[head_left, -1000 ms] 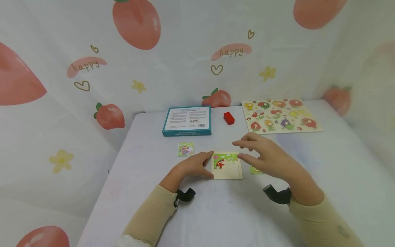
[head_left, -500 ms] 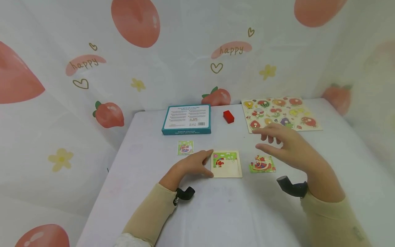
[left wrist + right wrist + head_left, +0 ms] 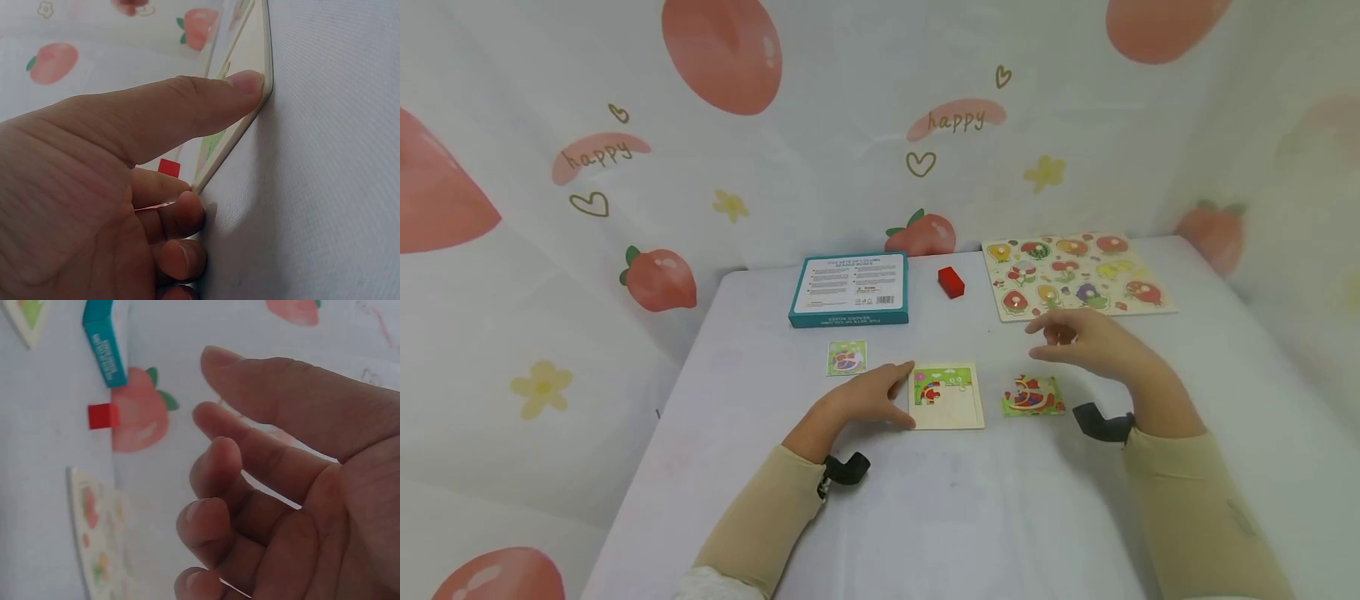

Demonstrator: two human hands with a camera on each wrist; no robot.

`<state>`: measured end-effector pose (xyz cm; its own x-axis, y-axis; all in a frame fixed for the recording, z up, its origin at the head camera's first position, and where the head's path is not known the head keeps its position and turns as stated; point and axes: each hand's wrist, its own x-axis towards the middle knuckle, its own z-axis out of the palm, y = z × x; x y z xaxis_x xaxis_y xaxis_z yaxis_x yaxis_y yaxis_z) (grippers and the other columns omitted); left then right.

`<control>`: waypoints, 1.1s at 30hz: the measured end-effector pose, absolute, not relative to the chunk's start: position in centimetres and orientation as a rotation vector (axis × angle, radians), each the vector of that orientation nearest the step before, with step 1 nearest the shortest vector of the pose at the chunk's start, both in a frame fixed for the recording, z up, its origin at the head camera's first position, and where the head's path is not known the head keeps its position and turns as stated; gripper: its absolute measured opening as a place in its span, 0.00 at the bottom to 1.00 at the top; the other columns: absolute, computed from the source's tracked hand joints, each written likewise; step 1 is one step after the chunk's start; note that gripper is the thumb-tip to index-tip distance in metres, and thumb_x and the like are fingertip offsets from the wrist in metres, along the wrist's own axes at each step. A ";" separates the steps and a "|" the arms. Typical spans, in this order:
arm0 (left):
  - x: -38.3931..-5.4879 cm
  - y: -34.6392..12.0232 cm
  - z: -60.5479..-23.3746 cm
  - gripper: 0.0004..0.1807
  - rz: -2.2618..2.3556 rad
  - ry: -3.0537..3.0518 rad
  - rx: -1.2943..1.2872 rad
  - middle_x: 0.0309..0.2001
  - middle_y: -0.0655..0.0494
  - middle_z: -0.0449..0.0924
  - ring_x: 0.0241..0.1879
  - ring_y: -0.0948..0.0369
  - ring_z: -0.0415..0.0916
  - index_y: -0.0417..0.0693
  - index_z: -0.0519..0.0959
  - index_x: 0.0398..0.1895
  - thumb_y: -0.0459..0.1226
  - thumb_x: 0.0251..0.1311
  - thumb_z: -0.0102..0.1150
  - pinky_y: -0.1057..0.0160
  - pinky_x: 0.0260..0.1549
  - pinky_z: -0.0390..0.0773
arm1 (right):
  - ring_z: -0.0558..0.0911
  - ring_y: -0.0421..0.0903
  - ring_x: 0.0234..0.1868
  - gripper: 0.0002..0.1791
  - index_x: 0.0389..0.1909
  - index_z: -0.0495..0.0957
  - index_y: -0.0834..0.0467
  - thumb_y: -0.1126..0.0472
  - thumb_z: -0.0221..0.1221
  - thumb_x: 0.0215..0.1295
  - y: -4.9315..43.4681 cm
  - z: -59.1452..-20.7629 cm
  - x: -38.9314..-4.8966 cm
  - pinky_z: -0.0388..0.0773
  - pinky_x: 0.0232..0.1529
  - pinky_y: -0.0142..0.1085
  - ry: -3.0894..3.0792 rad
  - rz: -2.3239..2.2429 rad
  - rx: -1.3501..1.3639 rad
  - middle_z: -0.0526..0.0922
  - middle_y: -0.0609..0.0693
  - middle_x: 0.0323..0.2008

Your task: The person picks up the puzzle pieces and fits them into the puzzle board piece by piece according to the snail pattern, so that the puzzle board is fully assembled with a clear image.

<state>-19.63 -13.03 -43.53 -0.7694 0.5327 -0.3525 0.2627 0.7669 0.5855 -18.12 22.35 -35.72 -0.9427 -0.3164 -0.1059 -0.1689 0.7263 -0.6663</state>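
Observation:
A square wooden puzzle board (image 3: 957,417) lies flat on the table, with picture pieces (image 3: 940,379) along its top and upper left and bare wood elsewhere. My left hand (image 3: 868,396) steadies its left side, thumb (image 3: 245,87) at the near corner and index finger at the far one; the other fingers are bent below. My right hand (image 3: 1093,343) hovers with nothing in it, fingers loosely bent, behind and right of a cluster of colourful puzzle pieces (image 3: 1033,396). Beyond the left hand lies a small square picture card (image 3: 847,357).
At the back stand a flat teal-edged box (image 3: 848,290) and a red block (image 3: 951,282). A fruit peg board (image 3: 1075,279) lies at the back right, just behind the right hand. A fruit-printed curtain (image 3: 820,150) hangs behind the table.
My right hand has drawn away from the puzzle board to the right, uncovering the loose pieces, and its fingers have come closer together. The left hand keeps its place on the board.

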 end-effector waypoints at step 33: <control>-19.7 -13.0 -43.5 0.54 0.692 2.453 0.590 0.36 0.53 0.65 0.38 0.60 0.64 0.48 0.57 0.82 0.45 0.55 0.78 0.61 0.35 0.64 | 0.79 0.51 0.39 0.19 0.46 0.79 0.62 0.69 0.73 0.54 20.0 -40.5 -19.8 0.75 0.47 0.49 2.493 -0.689 -0.226 0.83 0.54 0.41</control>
